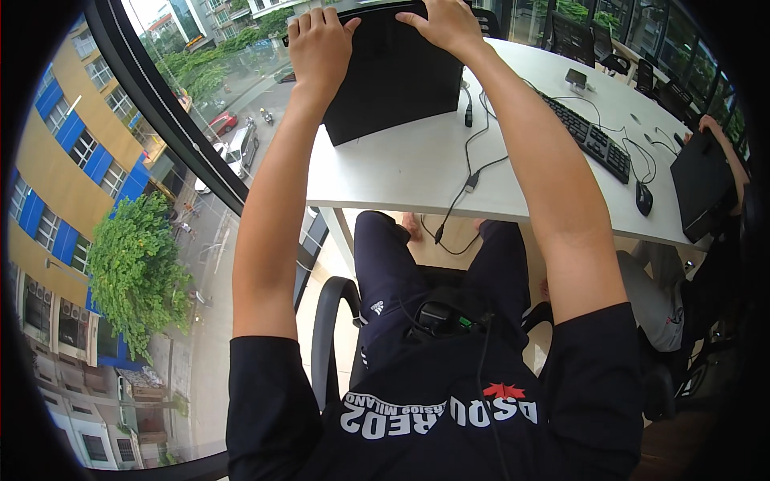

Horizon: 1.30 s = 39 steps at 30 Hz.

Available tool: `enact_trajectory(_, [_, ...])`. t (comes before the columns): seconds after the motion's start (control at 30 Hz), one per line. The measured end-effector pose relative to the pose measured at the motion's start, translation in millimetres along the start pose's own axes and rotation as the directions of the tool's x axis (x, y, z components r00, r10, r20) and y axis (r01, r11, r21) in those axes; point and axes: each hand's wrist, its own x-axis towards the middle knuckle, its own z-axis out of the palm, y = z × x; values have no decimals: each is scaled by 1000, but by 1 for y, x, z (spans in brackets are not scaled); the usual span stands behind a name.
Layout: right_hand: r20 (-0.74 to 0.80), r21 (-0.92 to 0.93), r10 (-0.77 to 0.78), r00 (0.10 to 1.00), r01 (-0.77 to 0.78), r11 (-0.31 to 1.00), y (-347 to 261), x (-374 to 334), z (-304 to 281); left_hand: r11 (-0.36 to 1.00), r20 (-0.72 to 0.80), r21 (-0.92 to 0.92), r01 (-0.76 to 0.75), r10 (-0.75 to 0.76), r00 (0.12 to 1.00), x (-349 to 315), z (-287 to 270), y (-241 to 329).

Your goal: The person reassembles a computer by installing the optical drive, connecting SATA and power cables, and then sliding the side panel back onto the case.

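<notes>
A large black panel-like thing, flat-faced and box-shaped (pixel 401 80), stands upright on the white table in front of me. Its far side is hidden, so I cannot tell exactly what it is. My left hand (pixel 321 48) grips its upper left corner, with the fingers over the top edge and the thumb toward the near face. My right hand (pixel 449 28) holds the same top edge farther right, its thumb lying against the face and its fingers mostly cut off by the picture's rim. Beside the panel's right side, a black cable connector (pixel 468 116) lies on the table.
On the white table (pixel 393 172) a black keyboard (pixel 589 136) and a black mouse (pixel 644 198) lie right of my right arm. A cable (pixel 472 183) hangs over the front edge. At far right, another person's hand (pixel 707 123) rests on a similar black panel (pixel 706 184). A window borders the left.
</notes>
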Motion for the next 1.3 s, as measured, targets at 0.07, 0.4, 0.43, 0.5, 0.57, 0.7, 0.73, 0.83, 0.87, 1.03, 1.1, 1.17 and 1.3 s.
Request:
enact_trajectory(0.07, [19,-1,3,1000,-3,1000,-2,2,-2,1000,32,-2,22,-22,999,0,1,0])
enact_trajectory(0.4, [33,-7,52,998,-52,999,-4,6,0,999,60,16,45,-46,997,5,7,0])
enact_trajectory(0.43, [34,-7,54,998,-54,999,-6,5,0,999,63,22,46,-47,997,4,8,0])
enact_trajectory(0.5, [28,0,80,996,-80,997,-11,5,2,999,19,33,36,-37,999,2,8,-3])
enact_trajectory(0.57, [14,4,71,997,-71,997,-8,6,6,999,-33,32,24,-23,999,4,9,0])
enact_trajectory(0.7, [-3,19,22,1000,-22,1000,-3,11,11,999,-10,14,42,-42,999,5,11,-1])
enact_trajectory(0.73, [-13,21,29,999,-29,999,-4,11,12,999,-9,16,45,-45,999,5,12,-2])
enact_trajectory(0.83, [-27,28,38,999,-37,999,-5,12,14,998,10,19,53,-54,999,6,15,-4])
enact_trajectory(0.87, [-23,30,40,999,-39,999,-6,13,14,998,50,20,62,-63,997,6,15,-6])
enact_trajectory(1.03, [-30,37,117,993,-116,993,-12,12,15,977,150,-57,207,-196,969,12,1,9])
enact_trajectory(1.1, [-7,42,121,993,-120,992,-15,9,14,980,135,-46,192,-184,974,10,-1,5])
enact_trajectory(1.17, [-57,60,101,993,-98,993,-9,8,16,981,114,-43,187,-181,977,9,0,6])
enact_trajectory(1.3, [-121,69,40,992,-32,997,2,5,30,987,95,-12,159,-157,983,8,1,12])
